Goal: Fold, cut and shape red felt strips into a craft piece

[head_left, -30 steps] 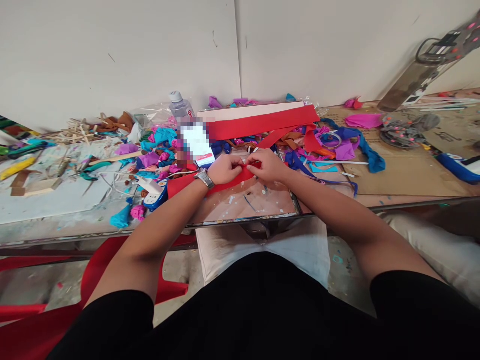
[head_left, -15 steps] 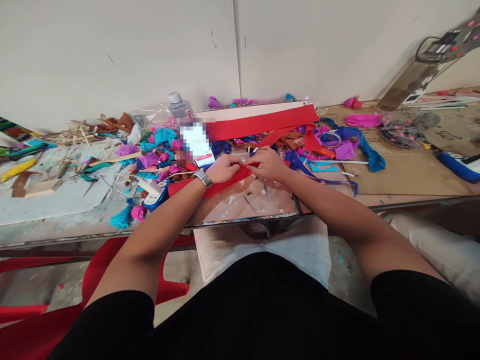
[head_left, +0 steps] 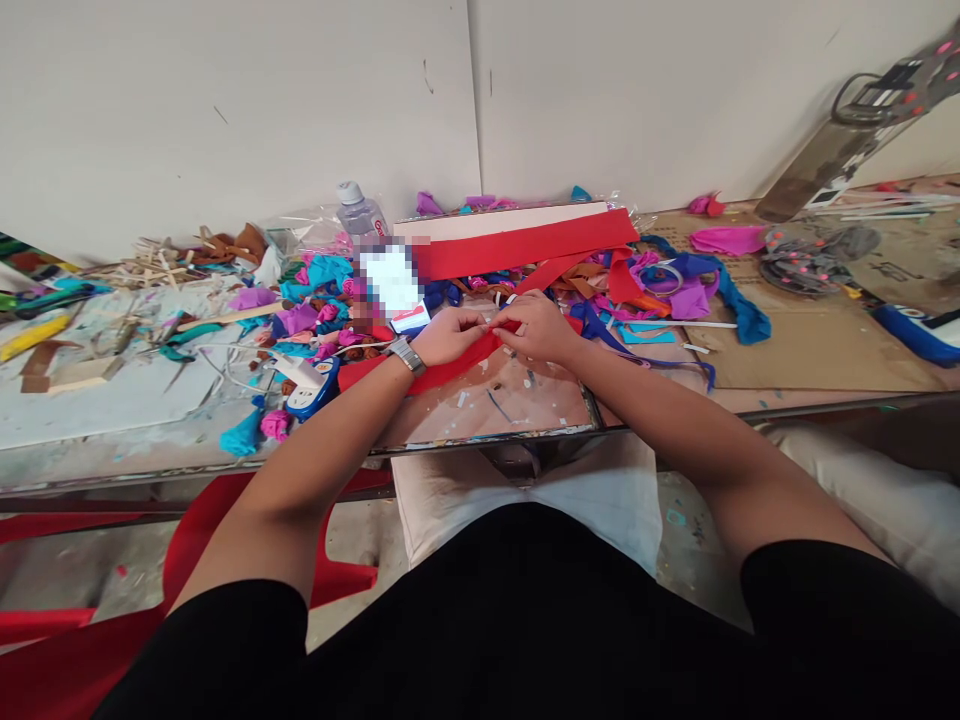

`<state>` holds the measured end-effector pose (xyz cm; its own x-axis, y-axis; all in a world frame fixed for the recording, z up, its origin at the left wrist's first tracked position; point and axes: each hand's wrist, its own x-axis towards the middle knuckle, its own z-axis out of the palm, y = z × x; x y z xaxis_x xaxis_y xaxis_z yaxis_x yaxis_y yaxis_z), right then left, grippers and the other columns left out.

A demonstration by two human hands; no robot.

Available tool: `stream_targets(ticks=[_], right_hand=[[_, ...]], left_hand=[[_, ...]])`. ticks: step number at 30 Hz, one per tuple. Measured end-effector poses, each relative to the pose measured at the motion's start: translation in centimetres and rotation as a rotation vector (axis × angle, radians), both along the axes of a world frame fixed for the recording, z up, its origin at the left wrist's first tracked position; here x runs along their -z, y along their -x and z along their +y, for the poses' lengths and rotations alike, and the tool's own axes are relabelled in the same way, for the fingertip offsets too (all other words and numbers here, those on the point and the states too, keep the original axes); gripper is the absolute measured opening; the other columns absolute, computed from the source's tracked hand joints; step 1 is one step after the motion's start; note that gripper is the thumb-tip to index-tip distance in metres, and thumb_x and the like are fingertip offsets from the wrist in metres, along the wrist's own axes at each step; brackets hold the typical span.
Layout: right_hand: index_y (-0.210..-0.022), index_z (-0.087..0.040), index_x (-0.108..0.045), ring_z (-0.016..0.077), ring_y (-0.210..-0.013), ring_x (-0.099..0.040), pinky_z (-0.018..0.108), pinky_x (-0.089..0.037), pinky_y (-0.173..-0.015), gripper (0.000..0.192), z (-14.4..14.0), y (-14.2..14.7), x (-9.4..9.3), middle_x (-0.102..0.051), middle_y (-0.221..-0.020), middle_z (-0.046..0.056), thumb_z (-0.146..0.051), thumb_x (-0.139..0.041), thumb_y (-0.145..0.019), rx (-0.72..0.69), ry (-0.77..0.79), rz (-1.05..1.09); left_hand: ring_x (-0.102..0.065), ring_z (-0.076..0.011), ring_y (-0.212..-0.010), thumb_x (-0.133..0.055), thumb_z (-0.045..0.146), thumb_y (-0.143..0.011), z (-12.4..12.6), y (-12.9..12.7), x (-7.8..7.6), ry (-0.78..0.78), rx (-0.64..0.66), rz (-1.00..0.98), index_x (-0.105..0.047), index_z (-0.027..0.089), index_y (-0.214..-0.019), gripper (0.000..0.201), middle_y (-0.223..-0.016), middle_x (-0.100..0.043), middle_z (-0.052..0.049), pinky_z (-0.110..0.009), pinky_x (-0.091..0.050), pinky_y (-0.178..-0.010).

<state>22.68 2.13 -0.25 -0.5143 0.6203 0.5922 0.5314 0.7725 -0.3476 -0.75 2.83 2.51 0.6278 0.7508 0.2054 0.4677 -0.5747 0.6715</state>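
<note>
We've got a red paper strip (head_left: 450, 368) right at the middle of the worktable (head_left: 112, 400), and it sits pinched between our two hands. Its near end is gathered up where our fingertips meet; the rest trails leftward, passing under our left hand (head_left: 445, 337) and wrist and lying flat on the tabletop towards a blue-and-white power strip (head_left: 311, 392). Our left fingers are curled together and clamped on the strip's upper edge, thumb pressing in. Our right hand (head_left: 536, 329) comes in from the other side, its fingers closed on that same bunched end, so the two sets of fingertips are touching or nearly so, with red paper showing just between them. A metal wristwatch (head_left: 405, 355) sits on our left wrist.

Just behind the hands lies a blurred-out phone screen (head_left: 390, 280), and beyond it a long red paper sheet (head_left: 525, 243) stretches across, backed by a pale board. A clear plastic bottle (head_left: 358, 212) stands near the wall. To the left, crumpled teal, pink and purple paper scraps (head_left: 315, 290) pile up; to the right, blue and purple scraps (head_left: 705, 285) spread over brown cardboard (head_left: 787, 350). Wooden sticks (head_left: 157, 260) lie scattered far left.
</note>
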Motion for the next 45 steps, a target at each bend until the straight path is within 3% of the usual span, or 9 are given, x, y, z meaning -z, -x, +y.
stream_targets(ticks=[7, 23, 30, 45], right_hand=[[-0.094, -0.022, -0.081, 0.0301, -0.093, -0.073, 0.045, -0.041, -0.093, 0.027, -0.4, 0.2, -0.4, -0.084, -0.093, 0.008, -0.042, -0.064, -0.099, 0.05, -0.011, 0.006], [-0.085, -0.021, -0.07, 0.029, -0.099, -0.065, 0.043, -0.042, -0.092, 0.017, -0.4, 0.5, -0.5, -0.077, -0.097, 0.009, -0.033, -0.063, -0.094, 0.044, 0.085, 0.072], [-0.087, -0.021, -0.063, 0.0281, -0.094, -0.06, 0.042, -0.038, -0.088, 0.013, -0.7, 0.7, -0.7, -0.073, -0.094, 0.009, -0.027, -0.054, -0.095, 0.068, 0.101, -0.025], [-0.091, -0.02, -0.068, 0.0304, -0.102, -0.06, 0.043, -0.033, -0.09, 0.016, -1.1, 0.7, -0.9, -0.076, -0.101, 0.011, -0.027, -0.055, -0.096, 0.118, 0.063, -0.104]], left_hand=[[-0.046, -0.0134, -0.065, -0.057, 0.046, -0.095, 0.0, 0.1, 0.3, -0.021, -0.029, -0.023, -0.073, 0.014, -0.08, 0.038, -0.07, -0.059, 0.0, -0.028, -0.035, -0.065], [-0.056, -0.0163, -0.066, -0.053, 0.042, -0.102, -0.8, 0.0, 0.3, -0.327, -0.036, 0.118, -0.08, 0.018, -0.095, 0.037, -0.079, -0.076, -0.004, -0.031, -0.038, -0.068], [-0.071, -0.0221, -0.082, -0.053, 0.036, -0.103, -0.5, 0.0, 0.8, -0.445, -0.024, 0.18, -0.079, 0.021, -0.102, 0.03, -0.093, -0.081, -0.008, -0.033, -0.044, -0.075], [-0.065, -0.0205, -0.074, -0.052, 0.034, -0.101, -0.6, -0.1, 0.7, -0.385, -0.032, 0.207, -0.078, 0.021, -0.096, 0.029, -0.085, -0.078, -0.005, -0.033, -0.041, -0.071]])
